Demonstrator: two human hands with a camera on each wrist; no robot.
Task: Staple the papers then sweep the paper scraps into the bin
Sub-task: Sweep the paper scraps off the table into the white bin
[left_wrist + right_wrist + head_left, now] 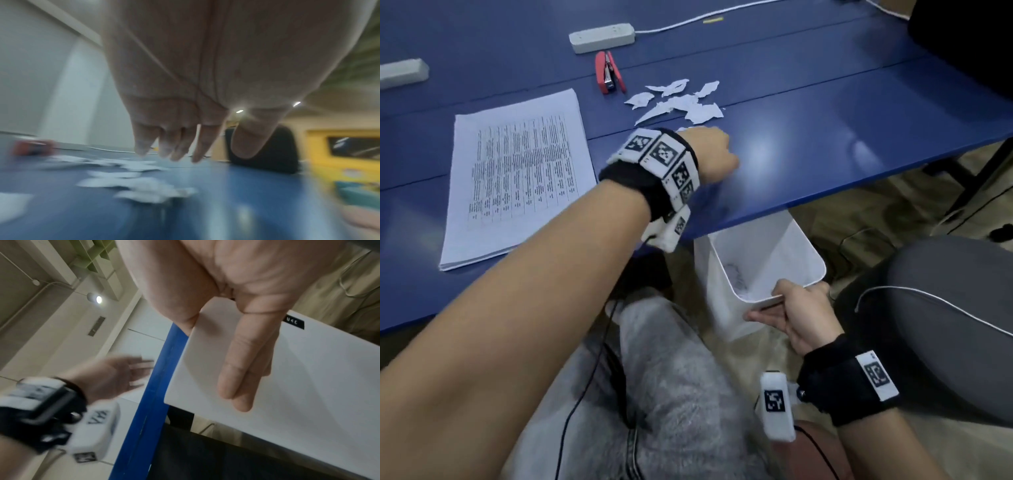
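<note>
Torn white paper scraps (678,102) lie on the blue table (825,137), right of a red stapler (608,73). A printed stack of papers (517,178) lies flat at the left. My left hand (717,154) hovers just in front of the scraps, and in the blurred left wrist view the left hand (185,155) has straight fingers above the scraps (144,183) and holds nothing. Below the table's front edge, my right hand (777,301) grips the near rim of a white bin (756,260). Its thumb is inside and its fingers (236,386) lie along the outer wall of the bin (308,386).
A white power strip (602,37) with its cable lies behind the stapler, and a grey block (400,73) sits at far left. A dark object (962,41) stands at the back right. My knees, cables and a grey seat (945,308) crowd the floor around the bin.
</note>
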